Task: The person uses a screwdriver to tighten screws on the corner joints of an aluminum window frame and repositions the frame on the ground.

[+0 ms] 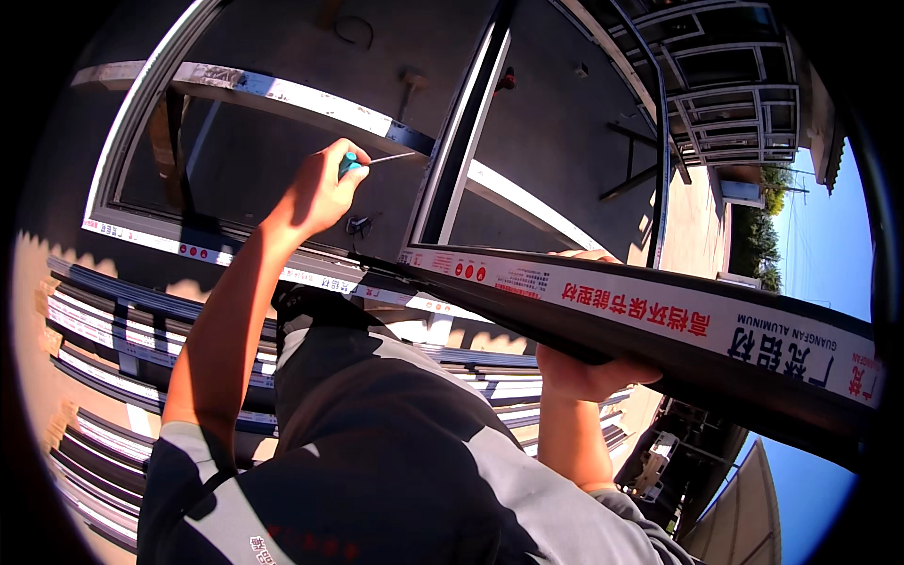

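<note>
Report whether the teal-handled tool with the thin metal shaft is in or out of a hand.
In: the left hand grips its teal handle; the thin shaft points right.

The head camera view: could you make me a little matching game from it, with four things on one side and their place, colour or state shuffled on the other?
Things:
1. Left hand
2. Right hand
3. Tool handle
4. Stacked bars

Descriptions:
A. Teal
B. Gripping the long dark bar
C. At the picture's lower left
D. Closed around a tool with a thin shaft

Right pairs: 1-D, 2-B, 3-A, 4-C.
</note>
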{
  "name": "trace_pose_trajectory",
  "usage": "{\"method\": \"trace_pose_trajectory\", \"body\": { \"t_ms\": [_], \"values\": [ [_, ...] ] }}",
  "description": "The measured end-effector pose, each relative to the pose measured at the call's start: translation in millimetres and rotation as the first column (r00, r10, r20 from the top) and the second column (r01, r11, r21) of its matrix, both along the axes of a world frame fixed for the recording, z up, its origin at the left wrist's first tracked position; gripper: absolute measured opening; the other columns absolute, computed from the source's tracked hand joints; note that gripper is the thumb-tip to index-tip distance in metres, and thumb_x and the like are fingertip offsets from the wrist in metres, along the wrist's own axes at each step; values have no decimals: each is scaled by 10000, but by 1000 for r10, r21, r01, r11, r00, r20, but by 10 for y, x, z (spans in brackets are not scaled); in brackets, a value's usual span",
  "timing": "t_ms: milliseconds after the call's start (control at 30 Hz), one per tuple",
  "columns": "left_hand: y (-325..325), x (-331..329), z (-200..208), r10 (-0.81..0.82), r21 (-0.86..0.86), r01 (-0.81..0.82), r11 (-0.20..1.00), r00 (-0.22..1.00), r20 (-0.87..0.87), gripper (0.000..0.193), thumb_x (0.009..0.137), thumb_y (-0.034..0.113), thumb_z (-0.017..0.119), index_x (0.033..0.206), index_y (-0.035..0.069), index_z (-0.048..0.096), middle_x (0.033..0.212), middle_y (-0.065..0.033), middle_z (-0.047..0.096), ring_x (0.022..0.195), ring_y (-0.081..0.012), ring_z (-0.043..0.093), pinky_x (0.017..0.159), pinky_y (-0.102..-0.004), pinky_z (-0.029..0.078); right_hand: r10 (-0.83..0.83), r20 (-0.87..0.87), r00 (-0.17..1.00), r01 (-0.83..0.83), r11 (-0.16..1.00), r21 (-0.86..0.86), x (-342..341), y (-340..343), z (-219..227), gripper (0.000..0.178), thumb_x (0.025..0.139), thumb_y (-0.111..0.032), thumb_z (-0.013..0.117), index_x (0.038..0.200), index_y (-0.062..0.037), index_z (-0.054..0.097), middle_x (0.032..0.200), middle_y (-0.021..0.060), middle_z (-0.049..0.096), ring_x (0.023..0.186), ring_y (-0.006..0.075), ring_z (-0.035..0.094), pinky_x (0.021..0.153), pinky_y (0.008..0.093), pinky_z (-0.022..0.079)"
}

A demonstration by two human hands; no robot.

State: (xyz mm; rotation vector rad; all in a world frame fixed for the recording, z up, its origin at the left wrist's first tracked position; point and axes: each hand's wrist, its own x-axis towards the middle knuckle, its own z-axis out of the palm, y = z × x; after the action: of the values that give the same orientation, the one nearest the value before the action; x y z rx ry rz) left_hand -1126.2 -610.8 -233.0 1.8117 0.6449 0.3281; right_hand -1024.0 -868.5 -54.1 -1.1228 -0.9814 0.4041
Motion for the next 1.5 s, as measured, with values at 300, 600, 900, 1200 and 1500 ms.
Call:
{"method": "trace_pose_trajectory", "body": {
  "t_ms": [300, 600, 900, 1200, 1500],
  "values": [
    [244, -56, -298, -75, -198, 59, 978, 995, -71, 299, 1046, 312, 600, 934, 35, 625, 730, -21, 644, 654, -114, 558, 619, -316, 464, -241, -22, 970, 240, 970, -42, -140, 116, 502, 1041, 802, -917, 482, 1336, -24, 525, 1147, 123, 549, 1068, 259, 540, 978, 470, 425],
    [248, -67, -769, -354, -483, 234, 844, 919, -173, 507, 1020, 506, 550, 948, 16, 661, 764, -84, 703, 747, -194, 676, 757, -365, 526, -527, 156, 835, 541, 839, -62, -275, 152, 1704, 907, 884, -781, 554, 1326, 11, 562, 1058, 113, 563, 966, 240, 517, 857, 398, 455],
    [-186, 39, -1486, -547, -611, 489, 623, 830, 106, 359, 943, 321, 464, 923, 35, 680, 791, -78, 654, 760, -182, 623, 731, -353, 490, -530, 119, 840, 540, 836, -93, -293, 190, 1741, 918, 874, -799, 547, 1296, 16, 562, 1060, 118, 563, 1007, 270, 544, 932, 468, 477],
    [-348, 111, -1740, -608, -431, 616, 659, 774, 176, 386, 933, 339, 419, 868, 55, 673, 845, -115, 680, 828, -279, 649, 779, -404, 491, -603, 169, 780, 619, 783, -64, -295, 234, 1714, 978, 866, -849, 497, 1314, 18, 552, 1064, 132, 601, 1037, 275, 558, 965, 502, 436],
    [-140, 20, -1526, -649, -345, 646, 681, 750, 124, 377, 891, 310, 429, 802, 52, 689, 898, -140, 709, 897, -335, 663, 800, -424, 490, -474, 114, 873, 482, 875, -55, -286, 216, 1711, 986, 901, -842, 416, 1321, 38, 561, 1105, 169, 642, 1068, 339, 600, 989, 520, 432]
  ]
}}
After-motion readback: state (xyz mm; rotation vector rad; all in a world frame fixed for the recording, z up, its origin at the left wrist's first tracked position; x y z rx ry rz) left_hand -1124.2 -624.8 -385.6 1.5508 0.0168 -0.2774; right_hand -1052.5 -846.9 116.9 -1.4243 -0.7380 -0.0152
